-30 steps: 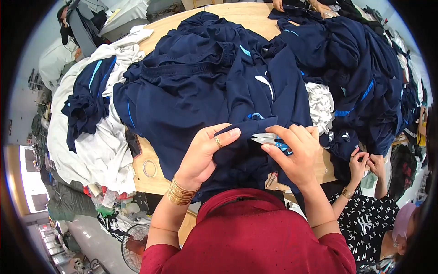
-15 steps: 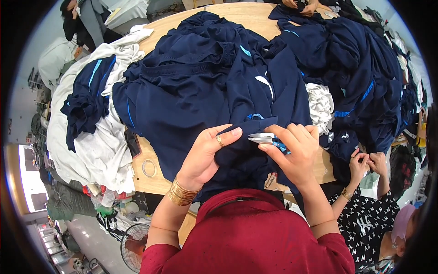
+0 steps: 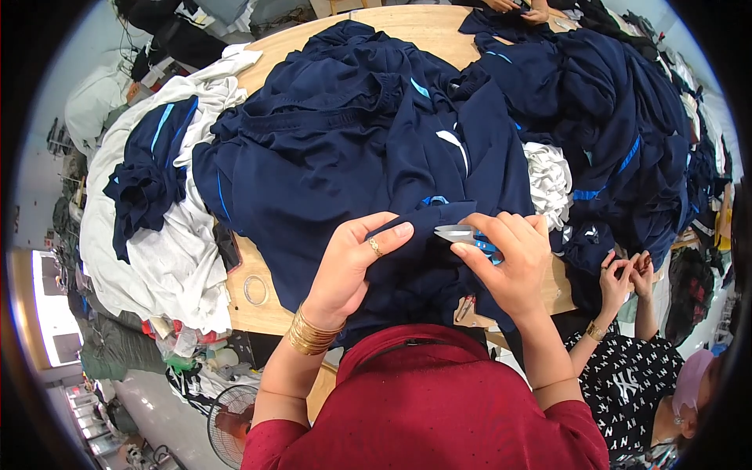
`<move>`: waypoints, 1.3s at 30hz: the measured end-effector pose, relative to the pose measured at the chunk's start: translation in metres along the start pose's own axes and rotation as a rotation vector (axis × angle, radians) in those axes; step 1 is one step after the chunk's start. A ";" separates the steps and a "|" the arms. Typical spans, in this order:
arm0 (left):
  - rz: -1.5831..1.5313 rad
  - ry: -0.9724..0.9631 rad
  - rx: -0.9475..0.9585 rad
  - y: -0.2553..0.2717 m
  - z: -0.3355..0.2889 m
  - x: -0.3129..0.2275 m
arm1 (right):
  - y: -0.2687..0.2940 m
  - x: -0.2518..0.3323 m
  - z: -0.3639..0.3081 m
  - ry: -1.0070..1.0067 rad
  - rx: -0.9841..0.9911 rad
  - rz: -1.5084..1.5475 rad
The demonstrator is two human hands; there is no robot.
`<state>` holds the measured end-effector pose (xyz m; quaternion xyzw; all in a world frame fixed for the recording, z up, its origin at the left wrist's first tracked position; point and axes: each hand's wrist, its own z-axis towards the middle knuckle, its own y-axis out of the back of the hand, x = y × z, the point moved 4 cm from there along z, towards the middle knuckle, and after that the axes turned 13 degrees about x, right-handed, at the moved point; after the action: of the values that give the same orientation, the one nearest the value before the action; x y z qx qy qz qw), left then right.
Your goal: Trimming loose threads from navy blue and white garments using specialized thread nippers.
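Left hand pinches folded edge of smooth, matte navy garment, held near wooden table's close side; right hand grips blue-handled snips, tapered metal blades beside cloth. Light-blue trim streaks creased heap beyond.

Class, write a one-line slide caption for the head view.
Left hand pinches navy fabric while right hand holds blue-handled snips beside it.

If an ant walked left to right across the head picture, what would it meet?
Small navy garment on white cloth → thin ring-shaped thing → left hand pinching navy fabric → right hand holding snips → a co-worker's hands.
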<state>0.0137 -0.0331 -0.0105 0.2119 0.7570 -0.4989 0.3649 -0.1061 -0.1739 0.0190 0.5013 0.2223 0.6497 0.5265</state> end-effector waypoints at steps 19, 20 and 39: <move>0.279 -0.043 0.002 -0.003 -0.002 -0.009 | 0.002 0.005 0.002 -0.004 0.088 -0.024; 0.278 -0.031 0.009 -0.003 -0.002 -0.009 | 0.003 0.005 0.002 0.002 0.088 -0.036; 1.171 -0.281 -0.153 0.035 -0.043 -0.011 | -0.044 -0.002 0.011 0.116 0.019 0.456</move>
<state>0.0302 0.0209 -0.0128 0.4984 0.4931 -0.1825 0.6893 -0.0757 -0.1627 -0.0133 0.5053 0.1391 0.7774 0.3479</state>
